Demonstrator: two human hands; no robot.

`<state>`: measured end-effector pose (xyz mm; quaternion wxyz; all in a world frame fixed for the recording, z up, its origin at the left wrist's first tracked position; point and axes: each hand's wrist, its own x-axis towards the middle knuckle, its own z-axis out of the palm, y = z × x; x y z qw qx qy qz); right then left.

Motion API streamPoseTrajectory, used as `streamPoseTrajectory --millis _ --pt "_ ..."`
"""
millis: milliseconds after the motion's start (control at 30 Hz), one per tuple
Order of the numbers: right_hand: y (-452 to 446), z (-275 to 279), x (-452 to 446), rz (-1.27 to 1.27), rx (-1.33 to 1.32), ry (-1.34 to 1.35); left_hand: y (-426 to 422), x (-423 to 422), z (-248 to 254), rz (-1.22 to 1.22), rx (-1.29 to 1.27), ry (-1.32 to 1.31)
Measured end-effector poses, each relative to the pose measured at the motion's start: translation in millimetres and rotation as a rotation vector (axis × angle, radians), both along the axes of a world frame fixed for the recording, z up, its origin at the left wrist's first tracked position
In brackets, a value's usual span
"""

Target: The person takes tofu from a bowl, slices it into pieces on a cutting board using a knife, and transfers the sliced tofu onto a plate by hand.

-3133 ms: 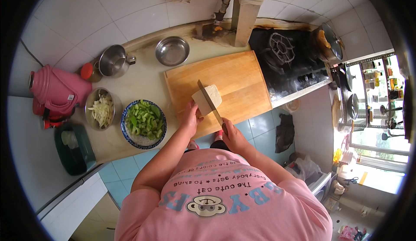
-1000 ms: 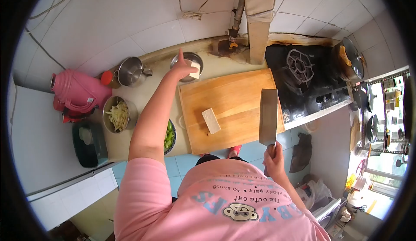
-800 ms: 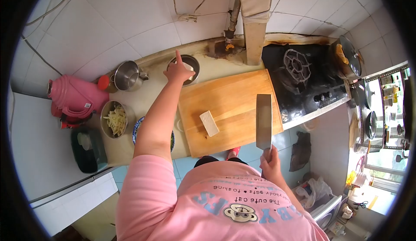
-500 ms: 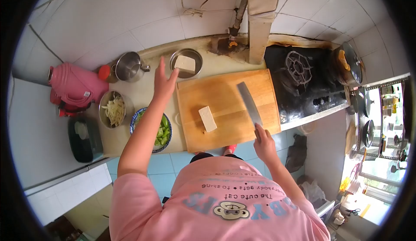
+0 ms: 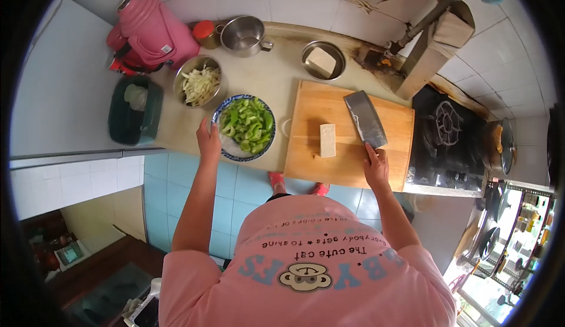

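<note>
My right hand (image 5: 377,165) is closed round the handle of a cleaver (image 5: 366,120), whose broad blade rests over the wooden cutting board (image 5: 388,168). To the left of the blade, a block of tofu (image 5: 328,140) lies on the board. My left hand (image 5: 208,140) is at the left rim of a blue-and-white dish (image 5: 222,150) of cut green peppers (image 5: 247,124). Its thumb and fingers are apart, and the thumb seems to touch the rim. Behind the board, another tofu piece (image 5: 321,62) sits in a round metal bowl (image 5: 340,71).
A metal bowl of sliced pale vegetable (image 5: 200,84) stands behind the dish. A metal pot (image 5: 242,35), red-lidded jar (image 5: 206,34), pink thermos jug (image 5: 154,30) and dark green bin (image 5: 135,121) line the left. The gas stove (image 5: 444,142) adjoins the board's right side.
My left hand has moved from near the metal tofu bowl down to the pepper dish's rim. The cleaver's blade now lies flatter. The view has shifted left.
</note>
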<state>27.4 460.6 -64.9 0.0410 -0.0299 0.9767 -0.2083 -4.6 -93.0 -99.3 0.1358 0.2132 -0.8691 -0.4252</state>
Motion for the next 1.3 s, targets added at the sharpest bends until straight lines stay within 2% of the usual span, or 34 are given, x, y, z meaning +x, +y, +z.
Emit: streamPoseTrajectory --millis 67,100,133,167,200,267,333,367,500,567,600,667,700,733,800,900,1067,1200,1300 --pt "-15 9 0 0.033 0.120 0.220 -8 5 -6 0.114 -0.032 -0.164" --pt "-37 32 -3 0.045 0.026 0.192 -11 7 -17 0.104 0.101 -0.143" --pt "-56 37 -8 0.076 -0.104 0.206 -6 7 -13 0.104 0.105 -0.144" --pt "-83 53 -12 0.129 -0.122 0.243 6 5 -2 0.120 0.258 -0.216" --pt "-107 53 -16 0.205 -0.301 0.198 12 3 4 0.132 0.410 -0.289" --pt "-160 62 -19 0.341 -0.423 0.088 13 -2 -1 0.054 0.348 -0.337" --pt "-203 64 -29 0.488 -0.375 0.038 25 -7 19 0.185 0.404 -0.398" --pt "-220 64 -32 0.487 -0.344 0.024 25 -8 14 0.176 0.405 -0.398" --pt "-261 35 -47 0.489 -0.338 -0.006 38 -9 -43 0.139 0.711 -0.256" --pt "-268 23 -57 0.466 -0.320 -0.005 55 -10 -43 0.137 0.785 -0.200" --pt "-269 19 -60 0.454 -0.307 -0.010 61 -6 -28 0.131 0.789 -0.204" --pt "-269 12 -69 0.442 -0.285 -0.012 68 1 11 -0.152 -0.138 -0.061" --pt "-270 11 -72 0.435 -0.270 -0.013 68 -1 23 -0.205 -0.354 -0.005" --pt "-272 12 -72 0.433 -0.269 -0.015 67 -2 38 -0.207 -0.354 -0.006" --pt "-272 12 -76 0.427 -0.220 -0.028 65 -8 60 -0.395 -0.446 -0.203" --pt "-274 8 -80 0.438 -0.174 -0.034 62 -15 53 -0.499 -0.434 -0.228" --pt "-279 2 -90 0.450 -0.163 0.022 60 -30 27 -0.454 -0.402 -0.260" --pt "-286 -10 -103 0.450 -0.179 0.089 57 -47 28 -0.440 -0.355 -0.196" --pt "-291 -7 -106 0.415 -0.163 0.033 52 -57 28 -0.441 -0.347 -0.210"
